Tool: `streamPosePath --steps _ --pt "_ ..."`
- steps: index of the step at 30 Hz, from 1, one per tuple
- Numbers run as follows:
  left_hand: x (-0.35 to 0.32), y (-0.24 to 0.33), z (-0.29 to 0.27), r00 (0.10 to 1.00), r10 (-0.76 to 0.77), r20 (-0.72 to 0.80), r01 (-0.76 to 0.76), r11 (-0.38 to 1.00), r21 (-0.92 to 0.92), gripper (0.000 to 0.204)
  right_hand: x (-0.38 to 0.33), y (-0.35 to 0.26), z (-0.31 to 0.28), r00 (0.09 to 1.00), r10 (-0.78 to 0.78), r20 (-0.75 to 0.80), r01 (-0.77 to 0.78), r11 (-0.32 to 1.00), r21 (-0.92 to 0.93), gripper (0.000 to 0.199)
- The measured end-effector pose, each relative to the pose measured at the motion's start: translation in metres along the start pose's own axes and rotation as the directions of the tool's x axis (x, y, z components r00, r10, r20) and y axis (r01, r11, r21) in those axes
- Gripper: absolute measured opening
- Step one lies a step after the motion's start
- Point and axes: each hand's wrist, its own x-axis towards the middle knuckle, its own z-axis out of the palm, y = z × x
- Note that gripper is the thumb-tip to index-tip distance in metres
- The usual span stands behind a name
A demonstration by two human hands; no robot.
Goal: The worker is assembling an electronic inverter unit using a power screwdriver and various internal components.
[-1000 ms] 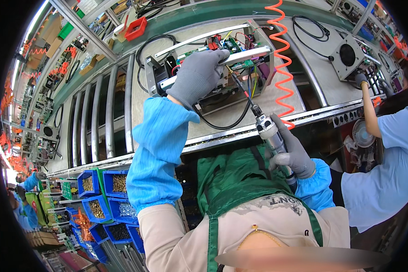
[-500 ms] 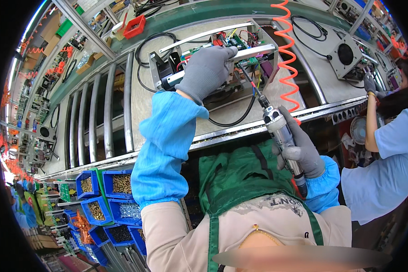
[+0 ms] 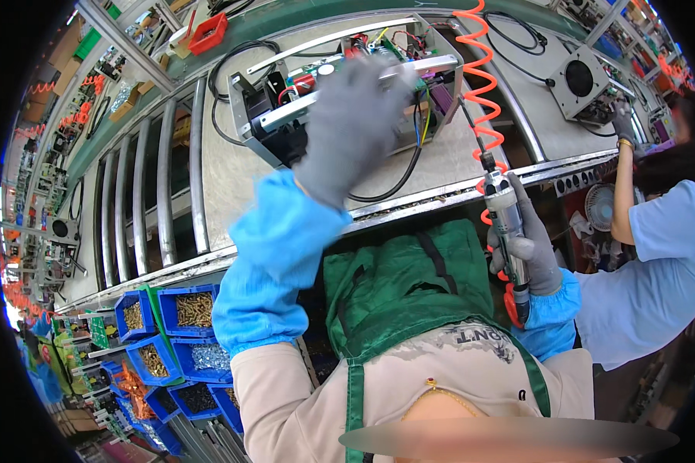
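Note:
My right hand (image 3: 540, 255), in a grey glove, is wrapped round a silver air screwdriver (image 3: 505, 212). The tool's long bit points up and away, to the right of a metal-framed electronics unit (image 3: 440, 63) and apart from it. My left hand (image 3: 355, 127), gloved too and smeared by motion, is over the near side of that unit and hides part of its front rail. Whether its fingers hold anything does not show. Circuit boards, red parts and coloured wires sit inside the frame. A black cable (image 3: 409, 179) hangs from the unit's right side onto the bench.
An orange coiled air hose (image 3: 483, 81) hangs right of the unit. Metal rollers (image 3: 166, 185) lie left. Blue bins (image 3: 189, 310) of screws stand lower left, a red tray (image 3: 207, 35) far back. A co-worker's gloved hand (image 3: 624, 123) is near another unit with a fan (image 3: 583, 79).
My right hand has drawn the screwdriver away from the unit's front rail, to the right. My left hand has come off its hold on the rail and moved nearer to me.

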Motion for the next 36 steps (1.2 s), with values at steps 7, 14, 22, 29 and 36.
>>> streamPosePath --steps 7,14,22,29,36 --pt "-0.097 0.112 0.081 0.762 -0.013 0.647 0.381 0.817 -0.433 0.022 -0.007 0.021 -0.024 0.999 0.025 -0.039 -0.024 1.0 0.008 0.101" --pt "-0.103 0.12 0.099 0.672 -0.171 0.721 0.545 0.773 -0.325 0.023 -0.013 0.031 -0.033 0.994 0.1 0.041 -0.101 0.995 0.005 0.104" --pt "-0.076 0.076 0.019 0.347 -0.586 0.732 0.478 -0.562 -0.676 0.018 -0.007 0.036 -0.027 0.898 0.227 0.378 -0.197 0.974 -0.116 0.11" --pt "-0.076 0.071 0.007 0.196 -0.653 0.732 0.386 -0.635 -0.669 0.017 0.0 0.036 -0.017 0.87 0.206 0.448 -0.154 0.977 -0.149 0.109" --pt "-0.067 0.073 0.004 0.324 -0.677 0.661 0.55 -0.434 -0.714 0.021 -0.008 0.032 -0.022 0.873 0.209 0.441 -0.183 0.978 -0.102 0.109"
